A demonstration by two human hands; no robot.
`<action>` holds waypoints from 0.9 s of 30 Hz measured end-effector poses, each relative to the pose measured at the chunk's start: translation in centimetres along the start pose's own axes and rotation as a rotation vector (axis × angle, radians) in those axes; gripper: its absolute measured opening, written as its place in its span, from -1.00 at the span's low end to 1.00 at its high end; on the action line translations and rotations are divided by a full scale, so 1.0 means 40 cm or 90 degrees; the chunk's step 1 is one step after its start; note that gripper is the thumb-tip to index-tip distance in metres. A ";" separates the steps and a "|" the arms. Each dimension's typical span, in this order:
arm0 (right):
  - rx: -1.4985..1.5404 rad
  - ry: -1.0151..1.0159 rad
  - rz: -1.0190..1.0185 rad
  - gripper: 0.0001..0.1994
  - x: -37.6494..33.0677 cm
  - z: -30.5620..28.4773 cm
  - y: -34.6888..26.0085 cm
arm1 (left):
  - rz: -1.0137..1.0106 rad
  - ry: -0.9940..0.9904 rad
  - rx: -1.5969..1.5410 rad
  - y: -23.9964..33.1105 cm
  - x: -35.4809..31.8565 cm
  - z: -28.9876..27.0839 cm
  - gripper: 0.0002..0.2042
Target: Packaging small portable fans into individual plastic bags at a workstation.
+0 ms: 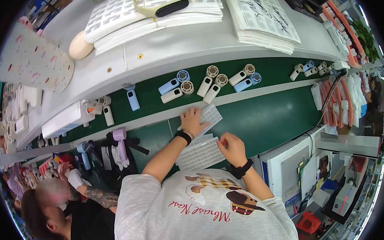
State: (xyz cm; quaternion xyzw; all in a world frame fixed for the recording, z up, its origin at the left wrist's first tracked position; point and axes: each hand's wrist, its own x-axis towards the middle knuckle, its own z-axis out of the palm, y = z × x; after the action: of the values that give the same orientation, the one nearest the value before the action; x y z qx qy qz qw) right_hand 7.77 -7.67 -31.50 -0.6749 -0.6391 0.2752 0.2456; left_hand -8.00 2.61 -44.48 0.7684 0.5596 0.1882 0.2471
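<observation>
My left hand [192,121] lies with fingers spread on a small translucent sheet of labels [214,116] at the edge of the green worktop. Nearer to me lie more pale label sheets [201,156], overlapping and printed with rows of small rectangles. My right hand [232,149] is closed beside their right edge, with thumb and fingertips pressed together. Whatever is in that pinch, if anything, is too small to make out. Both wrists wear dark bands.
Several white and blue handheld fans [212,88] rest on a green belt beyond the worktop [262,110]. Above it, a shelf [139,41] bears paper stacks [264,19] and a wristband [172,7]. A black bag [111,159] and a co-worker [87,219] are at left.
</observation>
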 end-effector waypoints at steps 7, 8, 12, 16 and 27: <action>-0.070 -0.004 -0.193 -0.87 0.019 -0.030 -0.032 | 0.059 -0.034 -0.036 -0.052 -0.069 0.014 -0.86; -0.067 -0.001 -0.197 -0.87 0.016 -0.035 -0.032 | 0.060 -0.032 -0.031 -0.038 -0.078 -0.017 -0.86; -0.096 0.103 -0.280 -0.80 0.000 -0.048 -0.033 | 0.176 -0.006 -0.064 0.040 -0.152 -0.139 -0.91; -0.083 0.050 -0.387 -0.76 -0.013 -0.047 -0.042 | 0.213 -0.025 -0.092 0.110 -0.227 -0.226 -0.91; 0.032 -0.090 -0.318 -0.79 -0.067 -0.024 -0.018 | 0.158 -0.007 -0.084 0.132 -0.320 -0.278 -0.88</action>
State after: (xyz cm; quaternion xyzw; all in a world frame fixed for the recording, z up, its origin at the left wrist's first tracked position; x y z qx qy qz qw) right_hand 7.81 -10.27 -30.15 -0.4690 -0.7943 0.2686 0.2775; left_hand -14.12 -9.03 -32.56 0.8148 0.4454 0.2493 0.2748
